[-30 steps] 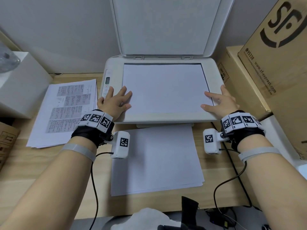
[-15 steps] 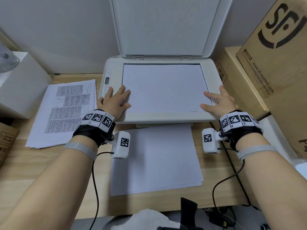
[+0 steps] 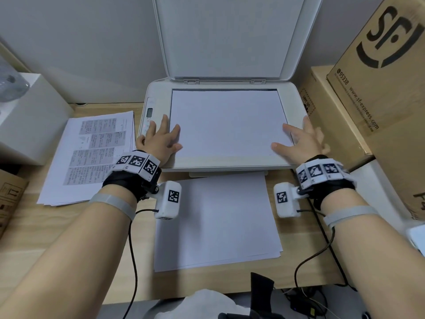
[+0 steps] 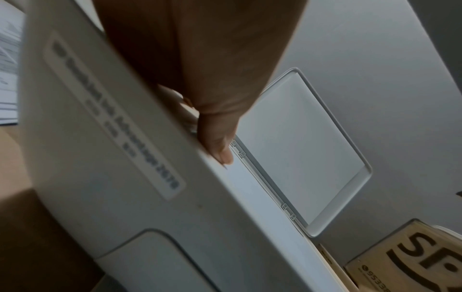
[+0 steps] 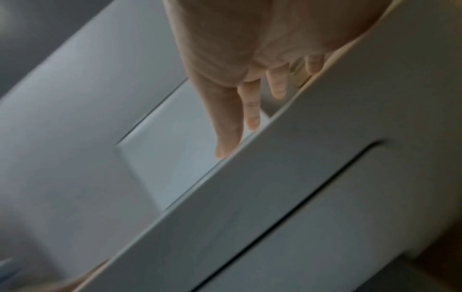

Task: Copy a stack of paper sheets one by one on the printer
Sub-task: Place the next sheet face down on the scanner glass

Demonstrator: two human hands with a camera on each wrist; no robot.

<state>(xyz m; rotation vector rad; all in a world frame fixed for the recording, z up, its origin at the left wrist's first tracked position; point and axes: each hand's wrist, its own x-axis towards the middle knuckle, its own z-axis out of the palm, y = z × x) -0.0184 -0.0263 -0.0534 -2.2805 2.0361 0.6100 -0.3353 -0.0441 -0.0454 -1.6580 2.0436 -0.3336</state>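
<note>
Fingers of both hands spread flat on one sheet [image 3: 226, 123]; two stacks on desk.

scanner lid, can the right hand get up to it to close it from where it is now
Probably yes. The scanner lid stands raised behind the glass, and the right hand lies open at the sheet's right edge, holding nothing, with nothing between them.

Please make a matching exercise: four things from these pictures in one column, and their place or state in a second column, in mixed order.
Things:
1. scanner lid
2. blank sheet
3. printed stack
4. cardboard box

Places or states:
A. right of the printer
B. raised open
C. on the desk, left of the printer
D. flat on the scanner bed

Pairs: 1-B, 2-D, 3-C, 4-A
</note>
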